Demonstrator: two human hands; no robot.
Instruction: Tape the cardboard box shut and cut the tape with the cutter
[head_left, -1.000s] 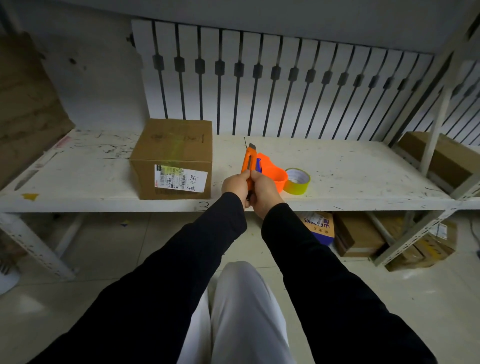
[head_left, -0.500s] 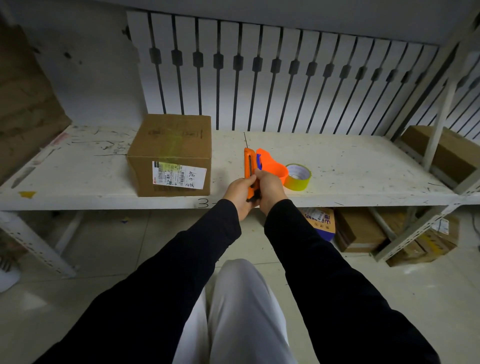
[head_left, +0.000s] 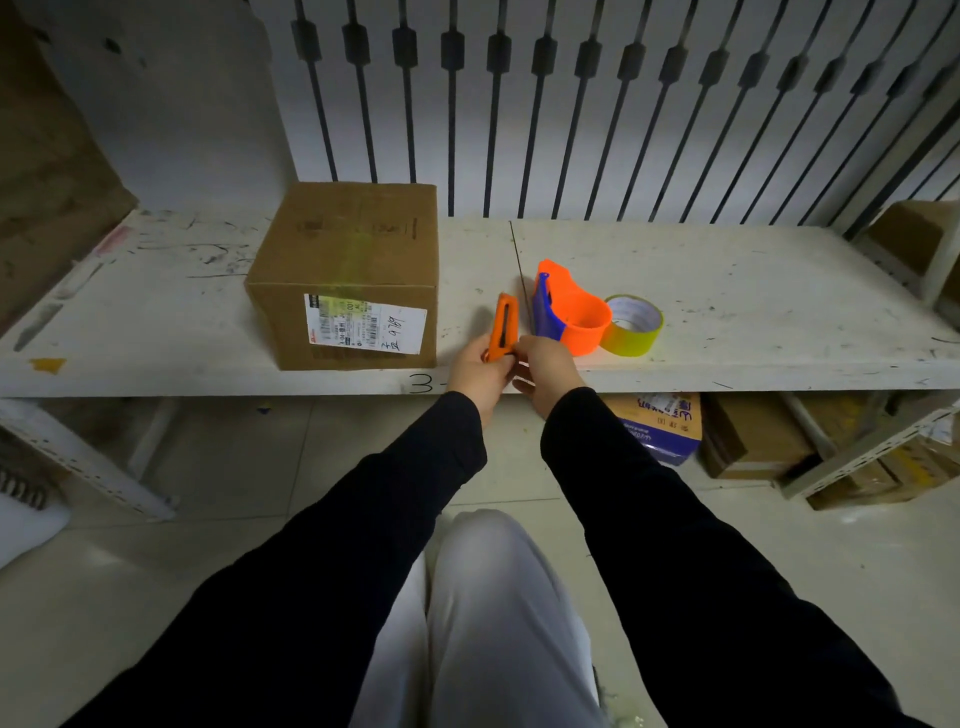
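A closed cardboard box (head_left: 353, 260) with a white shipping label stands on the white shelf (head_left: 727, 291), left of centre. The orange cutter (head_left: 504, 325) points away from me, just right of the box. My left hand (head_left: 475, 371) grips its lower end. My right hand (head_left: 543, 369) pinches the same end from the right side. No blade shows at its tip. An orange and blue tape dispenser (head_left: 569, 312) sits right of the cutter, holding a yellowish tape roll (head_left: 631, 327).
More cardboard boxes (head_left: 753, 441) lie on the floor under the shelf at right, along with a blue and yellow carton (head_left: 657, 426). Another box (head_left: 914, 234) rests at the far right. A slatted white panel stands behind the shelf.
Both hands have lowered the cutter toward the shelf's front edge. The blade tip seen a second ago no longer shows. The box and tape have not moved.
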